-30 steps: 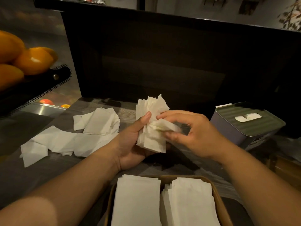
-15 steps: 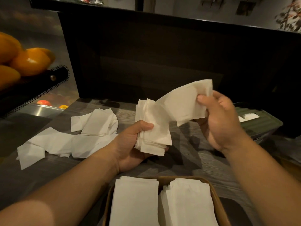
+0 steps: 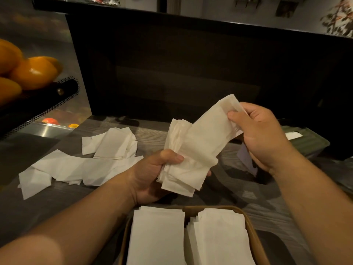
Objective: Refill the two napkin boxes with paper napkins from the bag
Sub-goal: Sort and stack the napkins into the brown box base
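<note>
Left of the view, oranges (image 3: 32, 73) sit in a dark perforated basket (image 3: 44, 104), apart from the work.

On the table (image 3: 57, 197), left of centre, loose napkins (image 3: 91, 159) lie spread and overlapping, some creased. They are not in any box.

At centre, the left hand (image 3: 150, 175) holds a napkin stack (image 3: 183, 169) upright. Its grip is clamped on the lower half, the thumb pressing across the front face.

One napkin (image 3: 215, 127) is partly lifted from the stack's front. Its lower end appears to remain tucked in the stack; whether it is interleaved cannot be told.

The right hand (image 3: 263, 134) pinches that napkin's upper end, thumb and fingers closed on the paper.

Behind the right hand stands a green napkin box (image 3: 309, 140) with a white tab in its top slot; it is partly hidden.

At the near edge, a brown container (image 3: 256, 241) holds two neat piles of folded napkins (image 3: 158, 236).

Judgement: the step in hand is separating and sorting the stack. Recommended practice: keep the left thumb firm so the remaining sheets do not fan, and draw the sheet along its length, not sideways, as thin paper is liable to tear. Set it down flat and square.
</note>
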### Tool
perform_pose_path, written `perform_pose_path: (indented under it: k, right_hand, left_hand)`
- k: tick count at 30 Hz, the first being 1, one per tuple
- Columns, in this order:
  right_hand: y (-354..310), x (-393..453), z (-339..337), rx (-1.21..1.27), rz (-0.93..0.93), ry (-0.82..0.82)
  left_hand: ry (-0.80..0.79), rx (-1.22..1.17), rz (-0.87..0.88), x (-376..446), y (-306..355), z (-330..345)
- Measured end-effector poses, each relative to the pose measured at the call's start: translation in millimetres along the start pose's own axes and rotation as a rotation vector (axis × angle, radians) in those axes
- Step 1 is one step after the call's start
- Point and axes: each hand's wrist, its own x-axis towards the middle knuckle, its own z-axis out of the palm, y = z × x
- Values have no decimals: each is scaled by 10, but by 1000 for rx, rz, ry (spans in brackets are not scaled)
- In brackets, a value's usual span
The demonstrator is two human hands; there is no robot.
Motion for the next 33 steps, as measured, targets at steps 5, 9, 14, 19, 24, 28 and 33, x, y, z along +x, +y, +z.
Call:
perform_pose_path:
  k: [5, 9, 14, 19, 24, 28, 33]
  right_hand:
    - [38, 66, -38, -70, 12, 174]
    - [26, 93, -136, -128, -20, 310]
    - [-44, -48, -32, -420, -436, 374]
    - [99, -209, 153, -669, -907, 22]
    - [200, -245, 305, -772, -951, -220]
    - [97, -272, 304, -483, -635, -346]
    - [55, -147, 275, -260, -237, -108]
  left_hand:
    - [-65, -5, -31, -26, 1, 0]
    - [13, -20, -24, -38, 0, 11]
    - [16, -15, -2, -10, -32, -1]
    - [8, -118, 141, -4, -19, 14]
    - [37, -208, 271, 11, -14, 13]
    - [6, -216, 302, 20, -6, -2]
    - [-6, -169, 284, 15, -32, 6]
